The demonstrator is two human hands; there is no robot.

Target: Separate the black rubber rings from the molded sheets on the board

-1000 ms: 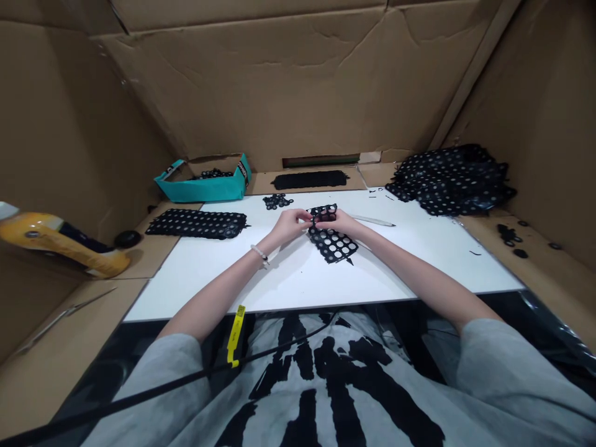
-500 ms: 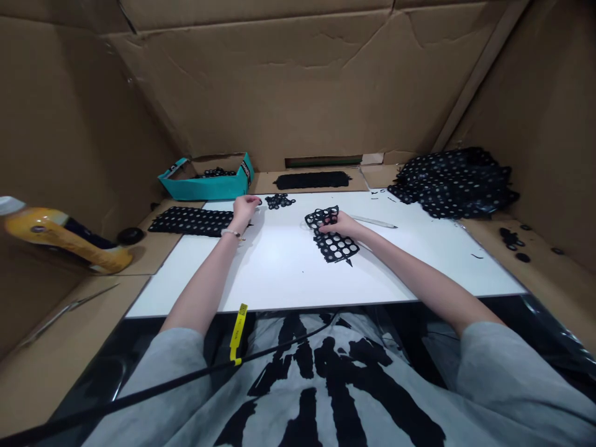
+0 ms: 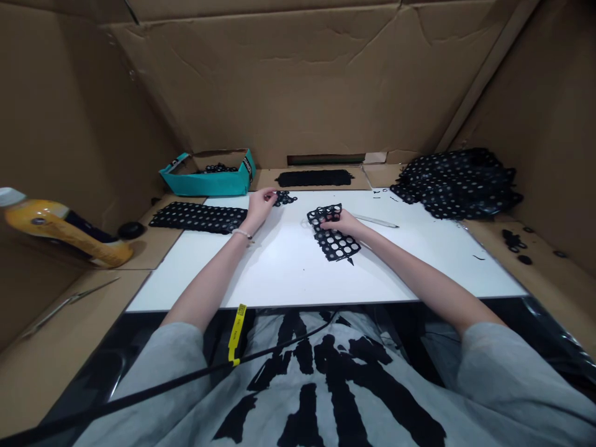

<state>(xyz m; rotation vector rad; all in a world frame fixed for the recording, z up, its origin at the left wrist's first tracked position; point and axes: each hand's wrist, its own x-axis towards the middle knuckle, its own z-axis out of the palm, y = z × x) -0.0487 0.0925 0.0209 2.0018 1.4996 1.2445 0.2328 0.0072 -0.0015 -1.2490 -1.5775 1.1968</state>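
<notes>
My right hand (image 3: 343, 224) is closed on the upper part of a black perforated sheet (image 3: 343, 246) with rows of round holes, its fingers gripping the edge. The sheet's lower end points toward me over the white board. My left hand (image 3: 261, 206) is at the left side of a small pile of black rings (image 3: 285, 198). Its thumb and fingertips are pinched together, and what they hold, if anything, is too small to make out. Behind that wrist lies a second black perforated sheet (image 3: 198, 217), partly covered by the hand.
On the white board (image 3: 261, 279) lies a white pen (image 3: 376, 221). A teal box (image 3: 207, 184) with black pieces stands at the back left. A black strip (image 3: 315, 178) lies at the back, and perforated sheets (image 3: 459, 183) are heaped right. Left are a yellow bottle (image 3: 65, 226) and tweezers (image 3: 69, 301).
My left hand has shifted right, from beside the left perforated sheet to the ring pile, and now covers part of that pile. My right hand and its sheet have hardly moved.
</notes>
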